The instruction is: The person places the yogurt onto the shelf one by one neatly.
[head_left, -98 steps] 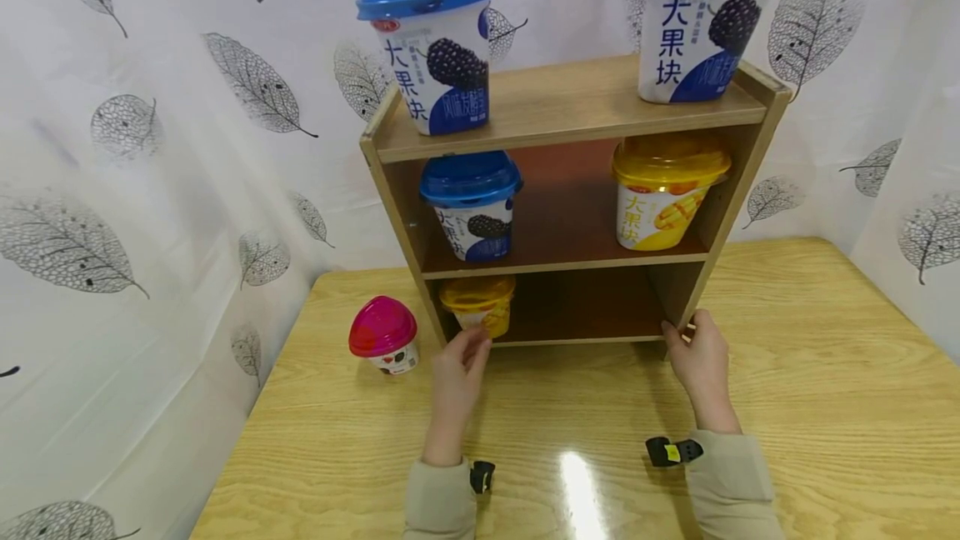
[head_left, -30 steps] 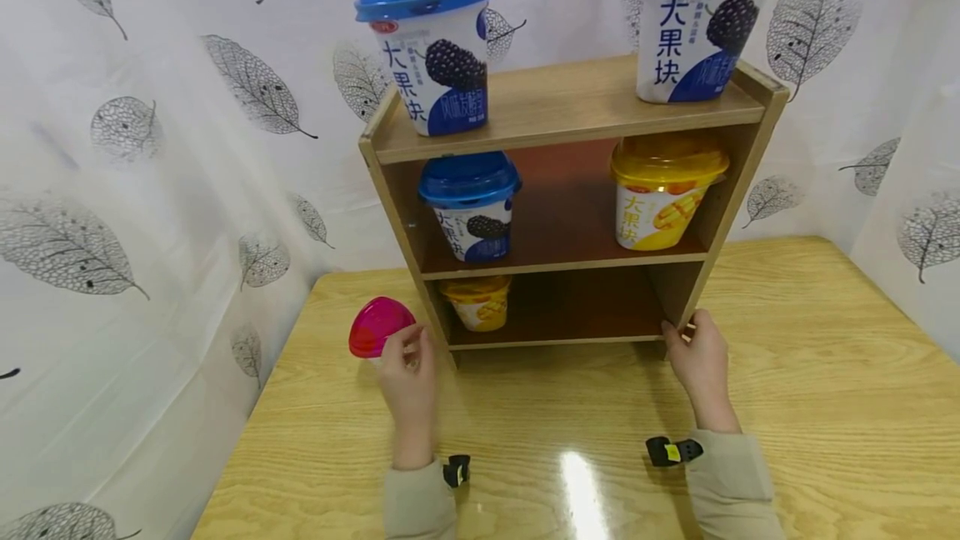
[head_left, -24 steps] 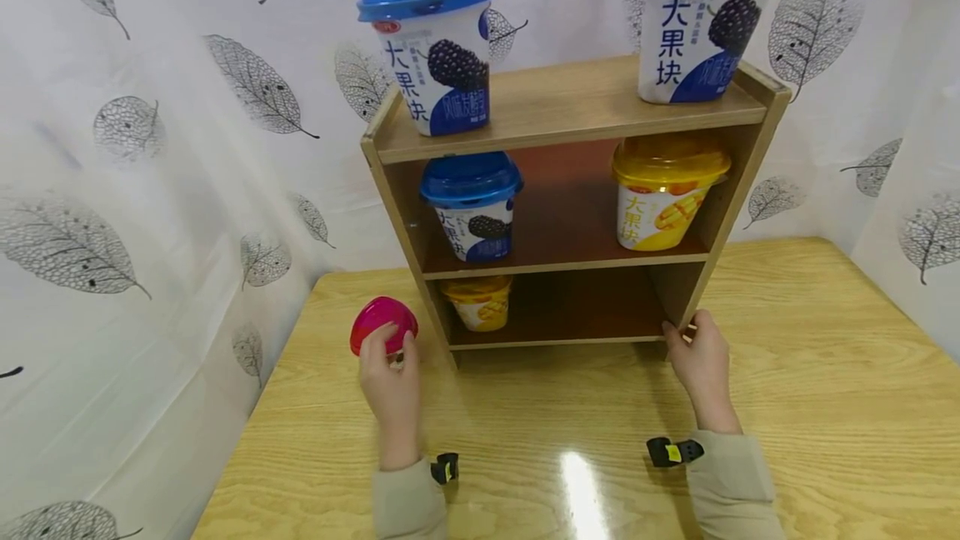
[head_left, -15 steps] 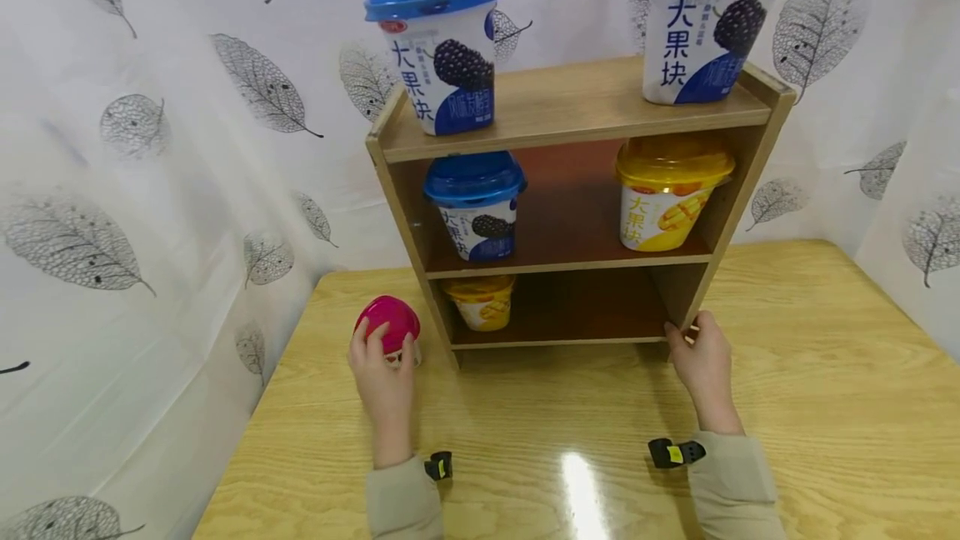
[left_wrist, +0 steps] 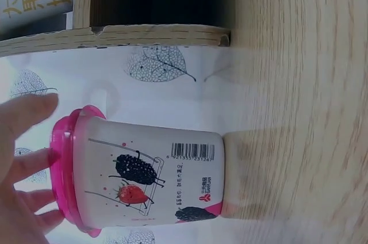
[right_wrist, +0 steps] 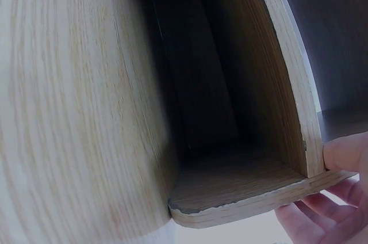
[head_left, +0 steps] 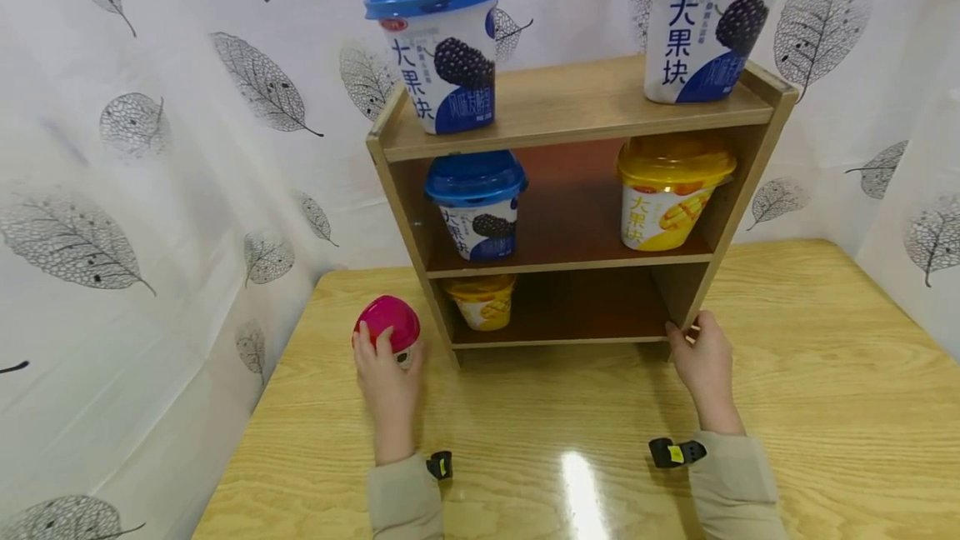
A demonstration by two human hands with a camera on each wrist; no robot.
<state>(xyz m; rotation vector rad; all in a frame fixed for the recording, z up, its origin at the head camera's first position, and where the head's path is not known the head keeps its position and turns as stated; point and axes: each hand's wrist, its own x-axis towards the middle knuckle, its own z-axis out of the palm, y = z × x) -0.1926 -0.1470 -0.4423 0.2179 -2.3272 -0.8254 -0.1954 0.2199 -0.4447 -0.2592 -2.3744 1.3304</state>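
A yogurt cup (left_wrist: 144, 180) with a pink lid stands upright on the table, left of a small wooden shelf (head_left: 570, 102). My left hand (head_left: 388, 394) is at this cup, fingers spread over its lid. In the left wrist view the fingertips are right at the lid, while the thumb is raised apart from it. My right hand (head_left: 705, 365) grips the lower front edge of the shelf's right side panel (right_wrist: 247, 208), thumb on the inner side and fingers on the outer. In the bottom compartment, at the left, sits a yellow-lidded yogurt cup (head_left: 483, 307).
Two blue-lidded yogurt cups, a left one (head_left: 442, 48) and a right one (head_left: 705, 32), stand on the shelf top. The middle level holds a blue-lidded cup (head_left: 480, 207) at left and a yellow-lidded cup (head_left: 667, 198) at right. A leaf-patterned curtain (head_left: 187, 190) surrounds the wooden table (head_left: 315, 457).
My left hand has let go of the yellow-lidded cup in the bottom compartment and moved left, spreading its fingers over the pink-lidded cup. My right hand has stayed on the shelf.
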